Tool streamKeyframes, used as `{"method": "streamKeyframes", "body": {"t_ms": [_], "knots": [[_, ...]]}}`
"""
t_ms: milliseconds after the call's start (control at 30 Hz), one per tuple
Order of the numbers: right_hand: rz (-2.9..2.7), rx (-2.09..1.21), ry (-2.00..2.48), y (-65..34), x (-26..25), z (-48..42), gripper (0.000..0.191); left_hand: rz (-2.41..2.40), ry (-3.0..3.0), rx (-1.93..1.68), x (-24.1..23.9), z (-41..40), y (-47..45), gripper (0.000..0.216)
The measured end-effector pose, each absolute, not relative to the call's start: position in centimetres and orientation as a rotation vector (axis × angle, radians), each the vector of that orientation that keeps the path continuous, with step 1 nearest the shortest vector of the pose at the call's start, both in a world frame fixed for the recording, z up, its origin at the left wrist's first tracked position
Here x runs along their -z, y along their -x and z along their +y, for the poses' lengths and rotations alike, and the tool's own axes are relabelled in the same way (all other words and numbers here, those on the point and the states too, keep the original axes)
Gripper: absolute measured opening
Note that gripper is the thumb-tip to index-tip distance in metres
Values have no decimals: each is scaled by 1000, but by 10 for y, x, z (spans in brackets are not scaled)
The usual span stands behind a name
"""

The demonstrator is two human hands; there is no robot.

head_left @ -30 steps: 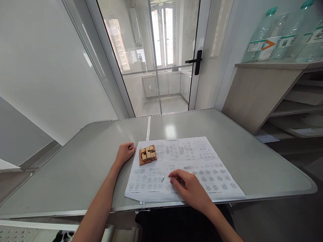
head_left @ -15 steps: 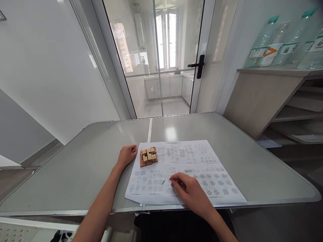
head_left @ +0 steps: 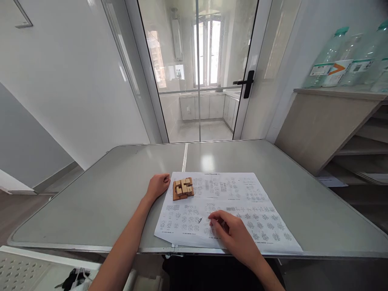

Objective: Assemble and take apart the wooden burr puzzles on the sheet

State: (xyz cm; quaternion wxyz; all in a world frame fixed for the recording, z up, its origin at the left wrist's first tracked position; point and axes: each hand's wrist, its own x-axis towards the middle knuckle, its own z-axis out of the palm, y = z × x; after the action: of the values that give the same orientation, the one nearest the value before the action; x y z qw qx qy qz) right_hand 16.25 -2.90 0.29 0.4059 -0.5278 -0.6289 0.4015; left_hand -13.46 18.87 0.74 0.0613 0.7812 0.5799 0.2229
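My left hand (head_left: 159, 184) rests as a closed fist on the table, by the upper left edge of a large printed sheet (head_left: 224, 202). I see nothing in it. Just to its right, a wooden block puzzle (head_left: 183, 188) sits on the sheet: pale blocks in a darker brown tray. Over the lower middle of the sheet lies my right hand (head_left: 230, 232), fingers loosely bent, a gap between thumb and forefinger and nothing held. A small tear or raised flap (head_left: 200, 220) shows in the paper left of its fingertips. Rows of small line diagrams cover the sheet.
The grey table (head_left: 91, 210) has a metal seam strip (head_left: 184, 157) down its middle. Beyond it stands a glass door with a black handle (head_left: 248, 84). At right, plastic bottles (head_left: 330, 60) stand on a wooden shelf unit (head_left: 330, 117). A white perforated surface (head_left: 24, 268) is at lower left.
The whole view has shifted slightly, so everything appears a little further right and lower. Both hands and the block puzzle keep their places on the table and sheet.
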Motion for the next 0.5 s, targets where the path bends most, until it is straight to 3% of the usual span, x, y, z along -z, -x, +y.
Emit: {"method": "streamKeyframes", "body": {"t_ms": [500], "knots": [[-1592,-1013,1330,-163,-3,-30,25,1768,-2358,-659,-7,188,134,27]]}}
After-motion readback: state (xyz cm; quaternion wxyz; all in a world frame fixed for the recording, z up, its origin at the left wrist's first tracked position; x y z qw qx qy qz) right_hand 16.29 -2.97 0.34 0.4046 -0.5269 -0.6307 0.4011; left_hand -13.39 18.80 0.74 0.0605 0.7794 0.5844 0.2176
